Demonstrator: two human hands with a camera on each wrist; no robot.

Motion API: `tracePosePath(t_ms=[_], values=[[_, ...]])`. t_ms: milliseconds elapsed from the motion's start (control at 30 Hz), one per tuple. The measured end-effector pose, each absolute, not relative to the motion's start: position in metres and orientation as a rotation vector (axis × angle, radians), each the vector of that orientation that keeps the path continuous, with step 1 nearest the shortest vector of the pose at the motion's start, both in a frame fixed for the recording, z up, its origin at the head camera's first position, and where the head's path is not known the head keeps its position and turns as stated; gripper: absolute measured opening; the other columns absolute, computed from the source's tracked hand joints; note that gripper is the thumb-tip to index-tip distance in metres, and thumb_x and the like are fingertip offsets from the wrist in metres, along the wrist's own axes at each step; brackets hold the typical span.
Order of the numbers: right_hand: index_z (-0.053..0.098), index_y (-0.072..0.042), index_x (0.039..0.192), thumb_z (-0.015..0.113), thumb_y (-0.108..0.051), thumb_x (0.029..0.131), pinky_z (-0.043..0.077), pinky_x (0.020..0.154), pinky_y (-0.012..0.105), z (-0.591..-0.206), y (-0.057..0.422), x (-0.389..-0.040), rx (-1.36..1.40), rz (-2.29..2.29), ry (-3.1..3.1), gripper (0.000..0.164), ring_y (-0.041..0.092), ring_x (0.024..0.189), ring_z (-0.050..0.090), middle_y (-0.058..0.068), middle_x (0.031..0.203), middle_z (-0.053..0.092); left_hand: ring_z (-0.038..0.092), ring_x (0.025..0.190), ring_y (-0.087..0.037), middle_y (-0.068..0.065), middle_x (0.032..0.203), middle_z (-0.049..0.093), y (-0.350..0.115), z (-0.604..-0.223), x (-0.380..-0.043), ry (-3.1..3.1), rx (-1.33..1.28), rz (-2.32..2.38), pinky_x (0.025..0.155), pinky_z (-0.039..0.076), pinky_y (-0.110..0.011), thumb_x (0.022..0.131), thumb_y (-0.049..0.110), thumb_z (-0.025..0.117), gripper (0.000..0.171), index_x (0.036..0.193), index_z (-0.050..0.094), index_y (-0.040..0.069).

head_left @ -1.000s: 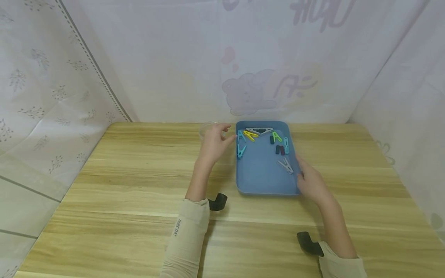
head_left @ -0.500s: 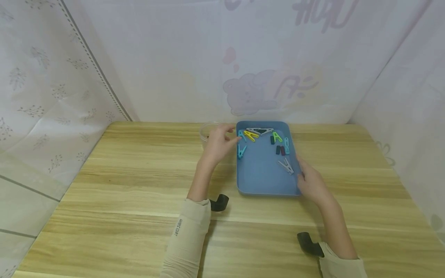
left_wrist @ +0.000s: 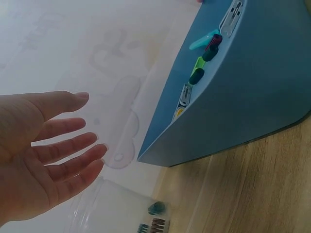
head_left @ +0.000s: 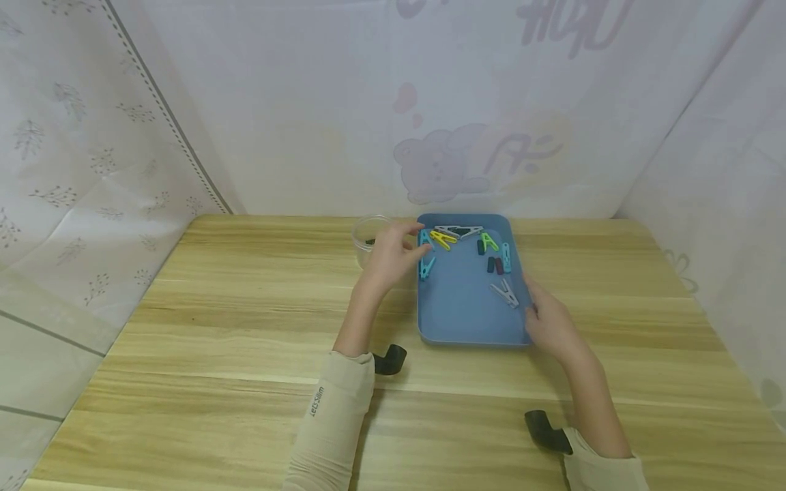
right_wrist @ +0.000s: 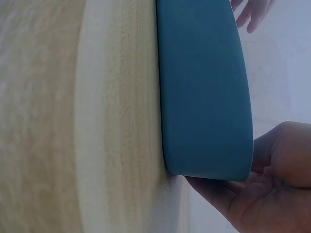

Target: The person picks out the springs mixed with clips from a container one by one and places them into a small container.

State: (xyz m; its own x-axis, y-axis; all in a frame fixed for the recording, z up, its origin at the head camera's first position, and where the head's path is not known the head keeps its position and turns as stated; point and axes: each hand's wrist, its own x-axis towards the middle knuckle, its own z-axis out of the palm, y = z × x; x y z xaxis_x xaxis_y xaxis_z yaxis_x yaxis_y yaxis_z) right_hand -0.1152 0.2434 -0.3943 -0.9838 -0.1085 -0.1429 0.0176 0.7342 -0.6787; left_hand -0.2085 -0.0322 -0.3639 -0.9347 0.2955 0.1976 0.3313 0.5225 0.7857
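A blue rectangular tray stands on the wooden table, holding several plastic clothespins: a yellow one, a green one, a grey one and teal ones such as this clothespin. My left hand hovers at the tray's left rim, fingers extended with nothing between them, as the left wrist view confirms. My right hand grips the tray's right wall near the front corner. In the right wrist view, its thumb side meets the rim and its fingers reach to the tray's lower edge.
Partly behind my left hand is a clear plastic jar with small dark coiled pieces inside. Similar small dark pieces lie in the tray. A patterned curtain hangs right behind the table's back edge.
My left hand has shifted slightly right, away from the jar and over the tray's left rim, uncovering more of the jar. The right hand and the tray have stayed put.
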Motion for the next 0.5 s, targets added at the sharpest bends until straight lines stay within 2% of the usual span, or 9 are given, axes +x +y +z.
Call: tracePosePath(t_ms=[233,500], values=[[0.009,0.010,0.155,0.035,0.003,0.099,0.020,0.115,0.065,-0.3934,0.2462,-0.1138,-0.085,-1.077,2.781,0.062,0.056,0.144,0.016,0.037,0.157,0.014,0.069,0.101,-0.030,-0.018,0.131,0.062,-0.0286,-0.3638,-0.2094,-2.696,-0.595,-1.403,0.081,0.059,-0.033,0.095,0.017,0.070,0.042,0.133,0.061,-0.001],[0.010,0.010,0.155,0.037,0.005,0.097,0.021,0.115,0.065,-0.3948,0.2447,-0.1132,-0.101,-1.071,2.793,0.064,0.056,0.144,0.019,0.036,0.157,0.016,0.069,0.093,-0.026,-0.017,0.127,0.066,-0.0246,-0.3670,-0.2100,-2.707,-0.639,-1.399,0.070,0.056,-0.027,0.095,0.018,0.070,0.043,0.132,0.062,-0.002]])
